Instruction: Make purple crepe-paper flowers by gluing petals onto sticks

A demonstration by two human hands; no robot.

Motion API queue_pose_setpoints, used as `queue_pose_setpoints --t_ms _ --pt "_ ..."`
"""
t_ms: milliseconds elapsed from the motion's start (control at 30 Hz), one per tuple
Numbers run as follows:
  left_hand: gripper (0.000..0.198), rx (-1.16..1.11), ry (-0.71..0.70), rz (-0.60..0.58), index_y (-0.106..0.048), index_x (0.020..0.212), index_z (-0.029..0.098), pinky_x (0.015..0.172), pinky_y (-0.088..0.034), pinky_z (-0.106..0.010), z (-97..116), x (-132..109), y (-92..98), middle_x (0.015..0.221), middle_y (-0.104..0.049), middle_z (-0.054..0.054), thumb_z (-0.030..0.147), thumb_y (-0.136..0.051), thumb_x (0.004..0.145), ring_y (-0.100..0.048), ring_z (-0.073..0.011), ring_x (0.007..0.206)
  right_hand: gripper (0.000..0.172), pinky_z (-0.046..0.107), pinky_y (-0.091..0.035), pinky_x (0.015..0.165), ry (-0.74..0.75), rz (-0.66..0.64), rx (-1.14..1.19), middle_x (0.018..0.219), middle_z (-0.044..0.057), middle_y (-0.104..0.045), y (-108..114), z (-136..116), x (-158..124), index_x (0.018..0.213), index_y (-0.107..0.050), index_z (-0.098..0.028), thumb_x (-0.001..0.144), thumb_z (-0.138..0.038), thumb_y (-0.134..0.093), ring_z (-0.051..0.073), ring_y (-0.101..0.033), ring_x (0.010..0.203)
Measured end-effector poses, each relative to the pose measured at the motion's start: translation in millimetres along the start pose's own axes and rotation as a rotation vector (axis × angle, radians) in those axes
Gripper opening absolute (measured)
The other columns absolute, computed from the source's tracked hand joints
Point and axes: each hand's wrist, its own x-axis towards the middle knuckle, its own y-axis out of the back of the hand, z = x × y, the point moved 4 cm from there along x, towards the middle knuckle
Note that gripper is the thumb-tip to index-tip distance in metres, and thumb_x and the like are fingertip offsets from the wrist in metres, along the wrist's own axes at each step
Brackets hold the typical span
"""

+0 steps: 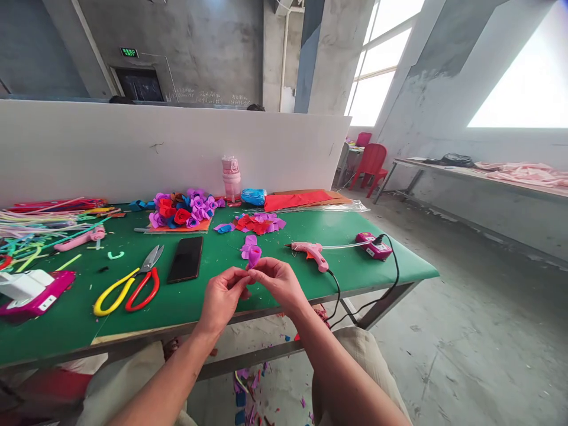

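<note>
Both my hands meet over the near edge of the green table [213,296]. My left hand [222,297] and my right hand [277,283] pinch a small purple rolled paper flower [254,255] between their fingertips, and the flower stands up above the fingers. Just behind it on the table lie loose purple petals [248,242]. A pink glue gun [310,252] rests to the right of my right hand, its cord hanging over the table edge.
Red and yellow scissors [133,284] and a black phone [186,259] lie left of my hands. Finished paper flowers [184,210], cut petals [260,223], a pink bottle [231,180], pipe cleaners [39,228] and a pink box [373,245] sit further back. A white partition [133,148] backs the table.
</note>
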Motion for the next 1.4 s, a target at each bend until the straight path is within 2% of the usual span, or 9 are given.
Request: queue_pose_setpoints --t_ms 100,200,333,500,667,933,1067,1200,1400 --pt "0.027 -0.003 -0.015 0.005 -0.066 0.074 0.017 0.053 -0.045 -0.022 -2 1 0.3 0.056 -0.062 0.003 0.042 -0.071 0.068 -0.053 -0.0105 0.048 0.033 0.025 -0.045 0.065 0.017 -0.056 -0.067 0.071 -0.001 -0.064 -2 -4 -2 0.079 -0.064 -0.017 0.059 -0.039 -0.079 0.013 -0.057 0.066" --pt "0.025 0.019 -0.03 0.019 -0.066 0.073 0.017 0.054 -0.046 -0.023 -2 2 1.2 0.057 -0.063 0.002 0.042 -0.07 0.069 -0.056 -0.0116 0.05 0.033 0.024 -0.044 0.066 0.039 -0.044 -0.1 0.072 -0.001 -0.063 -1 -9 -3 0.081 -0.065 -0.018 0.062 -0.042 -0.077 0.013 -0.057 0.068" --pt "0.02 0.08 -0.07 0.045 -0.067 0.071 0.019 0.057 -0.047 -0.023 3 1 3.1 0.057 -0.064 0.001 0.039 -0.069 0.07 -0.059 -0.0139 0.055 0.034 0.026 -0.045 0.073 0.079 0.026 -0.068 0.075 0.001 -0.065 3 -17 -4 0.084 -0.068 -0.018 0.076 -0.05 -0.063 0.015 -0.059 0.073" --pt "0.017 0.107 -0.098 0.045 -0.068 0.07 0.02 0.059 -0.048 -0.024 2 2 4.3 0.059 -0.066 0.001 0.036 -0.068 0.071 -0.061 -0.0148 0.057 0.048 0.03 -0.047 0.075 0.139 0.124 -0.09 0.075 0.005 -0.067 5 -23 -6 0.083 -0.072 -0.015 0.084 -0.058 -0.049 0.017 -0.059 0.073" --pt "0.017 0.11 -0.099 0.05 -0.068 0.07 0.02 0.06 -0.049 -0.025 4 1 4.6 0.059 -0.066 0.001 0.037 -0.068 0.071 -0.063 -0.016 0.058 0.046 0.03 -0.046 0.075 0.199 0.143 -0.169 0.074 0.004 -0.067 5 -27 -8 0.082 -0.074 -0.017 0.084 -0.055 -0.05 0.018 -0.059 0.075" --pt "0.019 0.121 -0.097 0.036 -0.068 0.071 0.02 0.062 -0.05 -0.026 4 2 4.5 0.06 -0.066 0.001 0.039 -0.067 0.073 -0.063 -0.0159 0.059 0.04 0.027 -0.045 0.069 0.217 0.157 -0.218 0.072 0.004 -0.065 4 -26 -9 0.082 -0.073 -0.016 0.082 -0.051 -0.054 0.017 -0.057 0.073" --pt "0.021 0.103 -0.086 0.03 -0.067 0.072 0.02 0.063 -0.05 -0.026 1 3 5.6 0.065 -0.068 -0.001 0.041 -0.068 0.072 -0.063 -0.0159 0.061 0.035 0.027 -0.046 0.069 0.193 0.203 -0.204 0.074 0.004 -0.066 8 -23 -6 0.081 -0.073 -0.016 0.08 -0.048 -0.058 0.016 -0.056 0.071" --pt "0.029 -0.053 -0.007 0.011 -0.066 0.074 0.017 0.061 -0.051 -0.028 -3 5 5.2 0.074 -0.072 -0.004 0.045 -0.071 0.067 -0.061 -0.0144 0.057 0.04 0.027 -0.046 0.066 0.11 0.293 -0.13 0.074 0.005 -0.067 18 -16 -1 0.078 -0.073 -0.016 0.08 -0.052 -0.056 0.015 -0.055 0.066" --pt "0.034 -0.208 0.137 -0.03 -0.067 0.071 0.014 0.058 -0.051 -0.027 -7 4 0.7 0.064 -0.067 -0.002 0.043 -0.079 0.056 -0.058 -0.0121 0.053 0.033 0.026 -0.046 0.062 0.018 0.088 -0.128 0.074 0.002 -0.068 4 5 1 0.082 -0.07 -0.017 0.064 -0.045 -0.073 0.014 -0.058 0.063"
